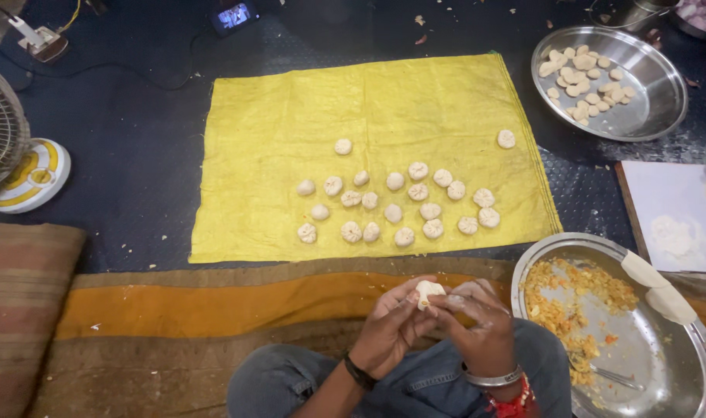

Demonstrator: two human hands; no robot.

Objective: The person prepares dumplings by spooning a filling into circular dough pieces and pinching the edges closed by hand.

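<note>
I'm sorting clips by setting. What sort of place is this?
Probably a home floor set up for making dumplings: a yellow cloth spread on the dark floor holds finished dumplings, steel trays sit alongside, and both hands pinch one.

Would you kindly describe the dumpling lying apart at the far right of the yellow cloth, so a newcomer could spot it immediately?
Start at the yellow cloth spread on the dark floor. Most dumplings cluster in rows across its near half. The lone dumpling lies beyond them near the right edge, closest to the steel plate of dough pieces, with no dumpling touching it.

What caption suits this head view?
Both hands pinch a dumpling above a yellow cloth dotted with finished ones.
</note>
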